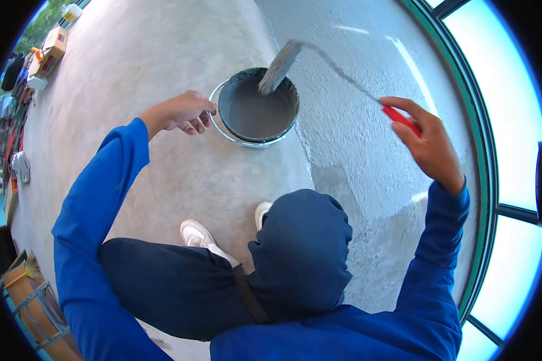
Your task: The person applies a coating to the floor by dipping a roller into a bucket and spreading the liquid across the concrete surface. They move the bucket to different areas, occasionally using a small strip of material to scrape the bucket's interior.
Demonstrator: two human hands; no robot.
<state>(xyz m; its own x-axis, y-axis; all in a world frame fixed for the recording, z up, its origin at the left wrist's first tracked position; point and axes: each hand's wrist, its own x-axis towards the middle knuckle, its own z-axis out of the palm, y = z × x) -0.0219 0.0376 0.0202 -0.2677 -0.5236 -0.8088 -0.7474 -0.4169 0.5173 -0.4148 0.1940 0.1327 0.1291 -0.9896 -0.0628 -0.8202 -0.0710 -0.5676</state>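
Observation:
My right hand (424,135) is closed round the red handle of a paint roller (278,66). The roller's bent, grey-coated frame reaches left, and its grey, wet-looking sleeve is tilted over the right inner rim of a dark bucket. Grey liquid fills part of the bucket (259,108), which stands on the floor with its wire handle hanging to the left. My left hand (191,113) is at the bucket's left side, fingers curled by the wire handle; whether they grip it is unclear.
Wet grey coating (367,144) covers the floor at the right, beside a green window frame (485,180). Bare concrete (156,54) lies left. Boxes (51,51) and piled items line the left edge. My shoes (196,233) are below the bucket.

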